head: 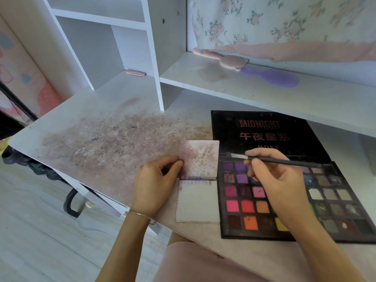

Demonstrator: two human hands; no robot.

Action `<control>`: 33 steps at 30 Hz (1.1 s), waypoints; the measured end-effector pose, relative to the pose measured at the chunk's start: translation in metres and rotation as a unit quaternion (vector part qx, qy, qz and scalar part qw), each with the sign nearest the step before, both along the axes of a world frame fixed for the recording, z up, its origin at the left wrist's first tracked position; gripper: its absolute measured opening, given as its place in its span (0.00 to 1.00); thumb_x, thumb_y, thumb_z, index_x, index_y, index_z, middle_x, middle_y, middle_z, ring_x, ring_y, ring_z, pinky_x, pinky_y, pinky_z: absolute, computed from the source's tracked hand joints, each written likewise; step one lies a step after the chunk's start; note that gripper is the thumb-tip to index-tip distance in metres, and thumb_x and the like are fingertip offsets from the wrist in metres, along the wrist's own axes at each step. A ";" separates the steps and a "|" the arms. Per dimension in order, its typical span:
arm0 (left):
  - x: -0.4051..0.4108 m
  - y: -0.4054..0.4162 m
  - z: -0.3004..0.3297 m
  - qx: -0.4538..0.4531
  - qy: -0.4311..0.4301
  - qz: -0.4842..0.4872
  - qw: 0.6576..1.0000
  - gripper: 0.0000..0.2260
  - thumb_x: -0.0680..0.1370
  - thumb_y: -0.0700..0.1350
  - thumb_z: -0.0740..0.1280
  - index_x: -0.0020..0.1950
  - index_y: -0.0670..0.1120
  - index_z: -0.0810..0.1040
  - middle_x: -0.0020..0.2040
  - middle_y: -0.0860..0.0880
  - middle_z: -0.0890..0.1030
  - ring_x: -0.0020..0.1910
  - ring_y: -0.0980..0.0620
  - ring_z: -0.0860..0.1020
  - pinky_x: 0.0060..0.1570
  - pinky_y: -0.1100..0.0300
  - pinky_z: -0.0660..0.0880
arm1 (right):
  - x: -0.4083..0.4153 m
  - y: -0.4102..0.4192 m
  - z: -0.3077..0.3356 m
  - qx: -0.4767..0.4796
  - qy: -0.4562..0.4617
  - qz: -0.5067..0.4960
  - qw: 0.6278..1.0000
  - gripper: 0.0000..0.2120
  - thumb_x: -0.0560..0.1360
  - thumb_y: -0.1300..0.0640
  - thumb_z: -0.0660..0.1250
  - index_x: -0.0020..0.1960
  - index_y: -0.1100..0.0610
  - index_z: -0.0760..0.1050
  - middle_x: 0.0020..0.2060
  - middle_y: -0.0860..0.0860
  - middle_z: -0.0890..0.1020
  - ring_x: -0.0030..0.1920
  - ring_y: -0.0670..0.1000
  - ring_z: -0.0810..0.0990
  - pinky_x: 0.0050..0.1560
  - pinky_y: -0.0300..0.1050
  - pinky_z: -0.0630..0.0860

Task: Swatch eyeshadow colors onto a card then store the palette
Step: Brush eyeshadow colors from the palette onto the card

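An open black eyeshadow palette (333,202) with several coloured pans lies on the desk at the right, its lid (264,133) flat behind it. A small pad of cards sits left of the palette: the stained top card (200,159) is flipped up and back, and a pale card (197,200) with a purple smear at its top edge lies below. My left hand (154,184) pinches the left edge of the flipped card. My right hand (278,180) holds a thin black brush (284,161) over the purple pans, its pale tip pointing left.
The white desk (105,143) is stained with powder left of the cards. A white shelf unit (154,58) stands behind. A pink brush (221,59) and a purple hairbrush (274,78) lie on the raised shelf. A floral curtain (284,23) hangs at the back right.
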State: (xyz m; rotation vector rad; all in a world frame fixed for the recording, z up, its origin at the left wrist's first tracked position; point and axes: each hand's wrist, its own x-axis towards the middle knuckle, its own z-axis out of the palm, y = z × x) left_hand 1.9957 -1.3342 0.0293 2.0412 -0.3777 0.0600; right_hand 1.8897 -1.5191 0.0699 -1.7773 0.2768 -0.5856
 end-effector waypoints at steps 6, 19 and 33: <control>0.000 0.000 -0.001 0.003 -0.003 -0.007 1.000 0.06 0.73 0.43 0.69 0.43 0.55 0.82 0.32 0.70 0.77 0.40 0.63 0.79 0.42 0.66 0.76 | -0.013 -0.018 -0.011 -0.113 0.038 -0.051 0.992 0.11 0.75 0.60 0.58 0.39 0.47 0.71 0.37 0.46 0.79 0.34 0.48 0.76 0.31 0.37 0.71; -0.001 0.000 0.001 0.016 0.001 -0.009 1.000 0.05 0.74 0.42 0.68 0.45 0.49 0.83 0.37 0.58 0.81 0.38 0.59 0.79 0.44 0.61 0.76 | -0.014 -0.017 -0.024 -0.191 0.083 -0.005 0.978 0.10 0.73 0.63 0.61 0.38 0.49 0.71 0.23 0.49 0.73 0.26 0.45 0.72 0.25 0.30 0.65; -0.003 -0.001 0.003 0.018 0.010 -0.009 1.000 0.05 0.74 0.42 0.68 0.45 0.48 0.83 0.38 0.53 0.83 0.39 0.55 0.80 0.44 0.58 0.77 | -0.014 -0.019 -0.021 -0.169 0.079 -0.025 0.982 0.10 0.73 0.63 0.60 0.37 0.49 0.70 0.25 0.49 0.75 0.27 0.45 0.73 0.25 0.30 0.67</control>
